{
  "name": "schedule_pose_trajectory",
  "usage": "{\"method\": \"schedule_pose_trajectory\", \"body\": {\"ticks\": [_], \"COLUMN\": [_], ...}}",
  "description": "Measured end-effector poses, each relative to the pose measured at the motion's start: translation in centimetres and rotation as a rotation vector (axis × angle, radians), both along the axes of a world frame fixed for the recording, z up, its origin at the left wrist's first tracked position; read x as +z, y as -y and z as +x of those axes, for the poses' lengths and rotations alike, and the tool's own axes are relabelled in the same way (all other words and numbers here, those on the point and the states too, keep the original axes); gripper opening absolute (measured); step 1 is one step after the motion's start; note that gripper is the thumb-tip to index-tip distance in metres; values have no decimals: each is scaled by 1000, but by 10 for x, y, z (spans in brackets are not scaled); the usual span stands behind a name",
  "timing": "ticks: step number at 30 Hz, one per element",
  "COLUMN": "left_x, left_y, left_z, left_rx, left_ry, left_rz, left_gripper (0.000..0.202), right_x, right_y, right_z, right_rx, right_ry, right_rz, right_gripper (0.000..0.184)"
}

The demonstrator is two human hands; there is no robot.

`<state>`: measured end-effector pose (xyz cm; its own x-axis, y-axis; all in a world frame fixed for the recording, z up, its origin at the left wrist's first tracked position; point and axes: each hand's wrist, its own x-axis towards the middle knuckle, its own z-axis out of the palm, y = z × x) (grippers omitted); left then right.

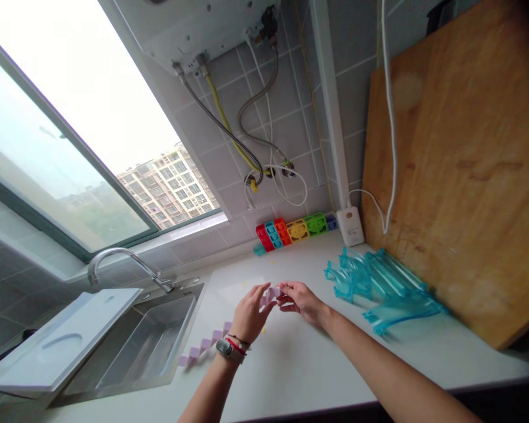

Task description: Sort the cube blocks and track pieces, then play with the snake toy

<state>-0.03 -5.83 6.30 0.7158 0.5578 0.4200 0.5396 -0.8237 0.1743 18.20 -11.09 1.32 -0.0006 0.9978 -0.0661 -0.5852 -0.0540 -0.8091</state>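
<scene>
My left hand and my right hand meet over the white countertop, both pinching a small pale pink plastic block between their fingertips. A row of similar pink blocks lies on the counter just left of my left wrist, which wears a watch and bracelets. Both hands have their fingers curled round the block.
A row of red, blue, yellow and green blocks stands against the tiled wall. Clear teal plastic track pieces lie to the right, beside a large wooden board leaning on the wall. A steel sink with tap lies to the left.
</scene>
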Motion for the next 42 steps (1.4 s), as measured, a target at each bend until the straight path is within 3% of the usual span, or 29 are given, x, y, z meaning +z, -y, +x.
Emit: {"method": "schedule_pose_trajectory", "body": {"ticks": [4,7,10,18,36,42], "left_x": [-22,-41,-50,-51,-53,-53], "left_y": [1,5,8,13,19,15], "left_z": [20,23,19,15,20,20], "left_rx": [-1,-9,-20,-10,91,102], "left_ry": [80,137,177,215,281,359], "left_rz": [35,66,92,150,160,118], "left_gripper": [29,27,25,26,31,32], "right_x": [0,-5,-10,-8,-5,-15], "right_y": [-2,-6,-8,1,3,1], "right_z": [4,5,4,7,-5,-8], "right_rx": [-31,-77,-47,66,-67,-185], "right_ry": [86,258,388,359,286,412], "right_rz": [-17,-108,-175,-177,-125,49], "right_gripper": [31,44,51,48,57,64]}}
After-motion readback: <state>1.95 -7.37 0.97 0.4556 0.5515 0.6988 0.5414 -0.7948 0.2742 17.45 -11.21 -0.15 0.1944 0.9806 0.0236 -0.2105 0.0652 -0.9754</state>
